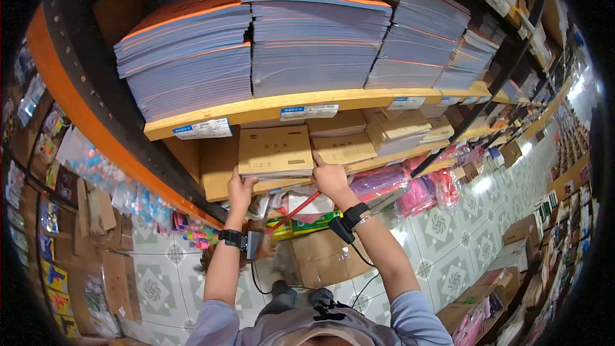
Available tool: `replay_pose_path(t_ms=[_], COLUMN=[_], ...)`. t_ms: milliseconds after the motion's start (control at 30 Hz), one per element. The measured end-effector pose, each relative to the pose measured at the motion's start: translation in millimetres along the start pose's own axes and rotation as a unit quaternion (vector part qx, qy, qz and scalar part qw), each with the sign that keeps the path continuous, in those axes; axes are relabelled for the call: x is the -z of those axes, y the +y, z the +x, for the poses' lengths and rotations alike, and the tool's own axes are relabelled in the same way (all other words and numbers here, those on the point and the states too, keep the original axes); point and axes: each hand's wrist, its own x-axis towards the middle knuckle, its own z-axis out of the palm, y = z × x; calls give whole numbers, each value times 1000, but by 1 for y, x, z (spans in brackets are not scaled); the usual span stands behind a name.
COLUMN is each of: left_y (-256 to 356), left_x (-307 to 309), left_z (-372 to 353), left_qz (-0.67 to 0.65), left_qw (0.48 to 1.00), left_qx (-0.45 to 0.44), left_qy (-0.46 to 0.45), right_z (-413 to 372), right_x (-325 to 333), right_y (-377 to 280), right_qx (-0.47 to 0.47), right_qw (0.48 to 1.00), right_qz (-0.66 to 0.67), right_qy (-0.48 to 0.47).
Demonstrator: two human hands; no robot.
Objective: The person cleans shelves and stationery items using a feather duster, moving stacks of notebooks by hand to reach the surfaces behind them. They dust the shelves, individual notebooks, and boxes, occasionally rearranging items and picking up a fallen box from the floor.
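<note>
A stack of brown kraft-covered notebooks (275, 146) lies at the front of the lower shelf, with dark printing on the top cover. My left hand (239, 191) is at its front left corner, fingers along the left side and thumb by the front edge. On the right side, my right hand (330, 178) presses against the stack, its index finger stretched along the edge. The two hands hold the stack between them; the fingers underneath are hidden. More brown notebooks (346, 148) lie close to my right hand.
Tall piles of orange-covered books (317, 38) fill the upper shelf (256, 109), which overhangs the notebooks. An orange-edged shelf upright (122, 163) stands at left. A cardboard box (330, 257) rests on the tiled floor. Plastic-wrapped pink goods (416, 198) are at lower right.
</note>
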Motion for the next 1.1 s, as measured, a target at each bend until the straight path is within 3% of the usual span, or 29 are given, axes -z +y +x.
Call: replay_pose_path(t_ms=[233, 400, 467, 600, 700, 767, 867, 1067, 1100], left_y=[23, 18, 19, 25, 22, 13, 25, 28, 29], left_x=[1, -5, -6, -4, -6, -11, -16, -16, -14], left_z=[-6, -14, -13, -13, -13, -10, -12, -12, -11], left_qz=[66, 91, 104, 98, 27, 78, 89, 94, 58], left_qw=[996, 995, 993, 995, 999, 994, 992, 992, 994], left_qx=[67, 30, 56, 22, -34, 73, 70, 21, 83], left_qy=[7, 23, 17, -3, 9, 20, 63, 83, 52], right_z=[3, 0, -4, -5, -8, -15, -16, -2, -3], right_x=[11, 5, 3, 5, 7, 9, 3, -4, -2], right_y=[12, 13, 16, 20, 25, 33, 42, 26, 32], right_qx=[72, 87, 128, 134, 62, 74, 71, 18, 32], right_qw=[996, 989, 980, 973, 975, 982, 993, 993, 996], right_qz=[-46, -120, -137, -143, -144, -144, -63, -118, -84], right_qy=[36, 21, 71, 120, 155, 93, 76, -12, -21])
